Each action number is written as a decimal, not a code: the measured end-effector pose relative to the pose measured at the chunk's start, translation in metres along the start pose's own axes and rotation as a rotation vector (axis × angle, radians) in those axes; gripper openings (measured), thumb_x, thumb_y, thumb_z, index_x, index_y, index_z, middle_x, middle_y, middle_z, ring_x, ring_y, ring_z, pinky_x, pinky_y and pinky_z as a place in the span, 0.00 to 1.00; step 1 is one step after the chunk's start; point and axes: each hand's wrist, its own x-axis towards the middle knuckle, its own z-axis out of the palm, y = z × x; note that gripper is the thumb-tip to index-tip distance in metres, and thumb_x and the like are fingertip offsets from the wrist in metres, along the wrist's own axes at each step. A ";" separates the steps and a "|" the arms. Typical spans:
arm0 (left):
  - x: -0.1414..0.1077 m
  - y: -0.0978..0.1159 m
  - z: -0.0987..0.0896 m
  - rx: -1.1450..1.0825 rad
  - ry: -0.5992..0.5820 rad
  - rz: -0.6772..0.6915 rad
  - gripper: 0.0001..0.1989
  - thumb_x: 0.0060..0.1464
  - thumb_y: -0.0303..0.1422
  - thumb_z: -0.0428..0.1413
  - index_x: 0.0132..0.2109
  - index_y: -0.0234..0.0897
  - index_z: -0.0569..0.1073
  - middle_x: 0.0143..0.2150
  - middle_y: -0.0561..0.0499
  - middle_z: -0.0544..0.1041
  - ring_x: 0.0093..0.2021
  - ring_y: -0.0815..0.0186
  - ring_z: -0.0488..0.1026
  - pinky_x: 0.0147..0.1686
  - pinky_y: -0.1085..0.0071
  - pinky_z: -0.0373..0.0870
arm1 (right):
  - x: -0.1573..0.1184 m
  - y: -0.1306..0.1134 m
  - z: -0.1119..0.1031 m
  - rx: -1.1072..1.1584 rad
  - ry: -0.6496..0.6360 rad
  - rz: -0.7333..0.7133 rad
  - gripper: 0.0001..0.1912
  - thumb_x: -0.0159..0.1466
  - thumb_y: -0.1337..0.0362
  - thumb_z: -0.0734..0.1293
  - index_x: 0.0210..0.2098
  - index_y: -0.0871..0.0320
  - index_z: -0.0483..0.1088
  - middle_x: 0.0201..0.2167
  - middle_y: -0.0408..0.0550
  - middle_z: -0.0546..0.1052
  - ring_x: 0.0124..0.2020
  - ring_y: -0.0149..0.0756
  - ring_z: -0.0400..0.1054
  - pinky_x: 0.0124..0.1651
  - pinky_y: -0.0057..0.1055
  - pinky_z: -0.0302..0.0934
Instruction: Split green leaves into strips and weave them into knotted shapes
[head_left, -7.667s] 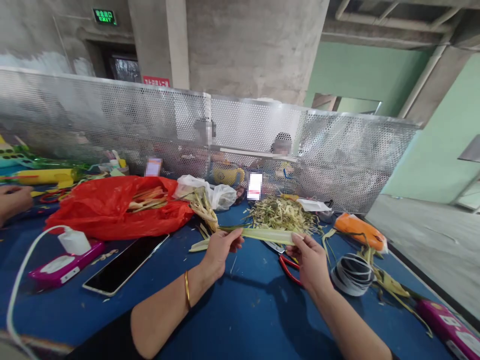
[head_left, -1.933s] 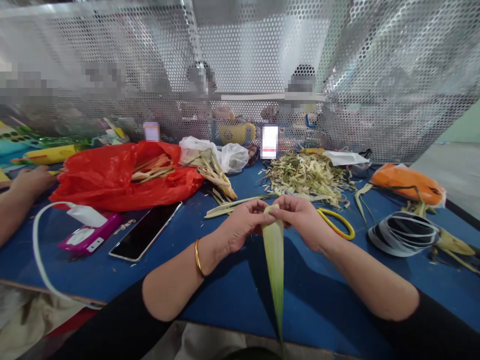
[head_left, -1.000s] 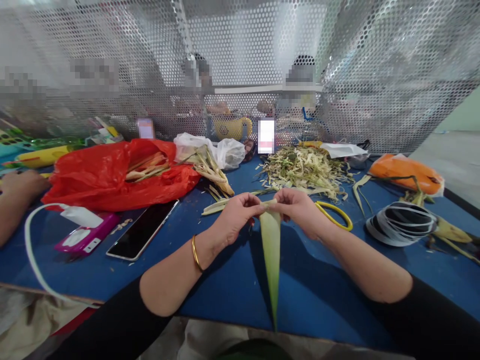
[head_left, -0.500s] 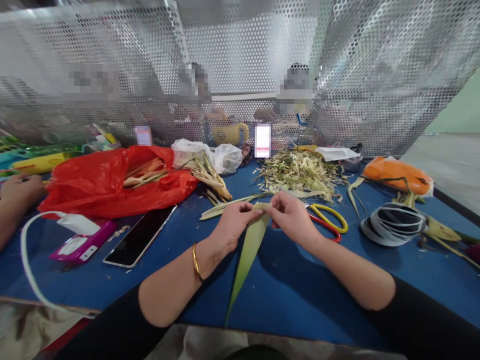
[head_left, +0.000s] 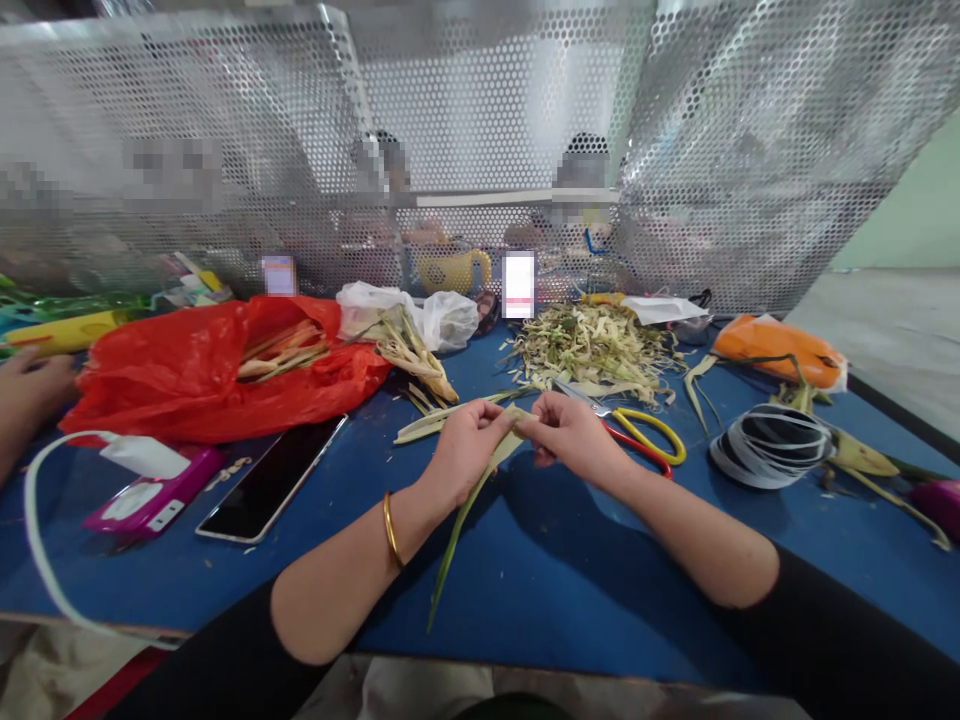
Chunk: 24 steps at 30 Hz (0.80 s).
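Left hand (head_left: 471, 450) and right hand (head_left: 574, 437) are held close together above the blue tabletop (head_left: 570, 610), and between them one pale green leaf strip (head_left: 500, 452) is pinched at its upper end, thumb against fingers on each side. Such a narrow grip is presumably chosen so that a short stretch can be handled finely and not torn, while the long, tapering tail is left to hang toward the near edge (whether the tabletop is touched by its tip cannot be told). Just beyond the right hand, scissors (head_left: 621, 415) are laid with their handles to the right, probably for easy reach. Behind them shredded leaf (head_left: 596, 345) is heaped, seemingly out of the way of the fingers. Dry husks (head_left: 289, 350) are gathered in a red plastic bag (head_left: 172, 375) at the left, and a spool of white cord (head_left: 772, 447) is stood farther right.
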 end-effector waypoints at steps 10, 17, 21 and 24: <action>0.003 0.002 -0.001 0.006 0.027 0.007 0.08 0.49 0.33 0.61 0.29 0.36 0.70 0.18 0.58 0.68 0.14 0.77 0.58 0.13 0.78 0.51 | -0.035 0.011 -0.095 -1.315 -0.044 0.196 0.17 0.56 0.67 0.63 0.46 0.62 0.66 0.42 0.61 0.74 0.43 0.50 0.70 0.36 0.34 0.56; 0.003 0.004 0.000 0.006 0.013 -0.031 0.07 0.50 0.31 0.60 0.28 0.36 0.69 0.18 0.59 0.66 0.14 0.77 0.56 0.13 0.77 0.50 | -0.034 0.018 -0.092 -1.252 -0.053 0.213 0.31 0.53 0.68 0.63 0.57 0.62 0.59 0.38 0.59 0.76 0.39 0.49 0.72 0.31 0.32 0.51; 0.006 0.003 -0.002 -0.019 0.016 -0.043 0.07 0.50 0.31 0.60 0.29 0.35 0.69 0.17 0.60 0.66 0.13 0.78 0.56 0.13 0.78 0.50 | -0.037 0.016 -0.090 -1.010 -0.024 0.133 0.42 0.50 0.70 0.64 0.64 0.61 0.50 0.31 0.51 0.76 0.31 0.43 0.71 0.28 0.30 0.51; 0.008 0.004 -0.005 -0.038 0.010 -0.052 0.07 0.50 0.31 0.60 0.29 0.35 0.70 0.17 0.60 0.65 0.12 0.78 0.55 0.12 0.78 0.50 | -0.040 0.015 -0.093 -0.479 -0.011 0.145 0.41 0.50 0.70 0.65 0.63 0.58 0.52 0.27 0.43 0.72 0.23 0.34 0.66 0.25 0.28 0.55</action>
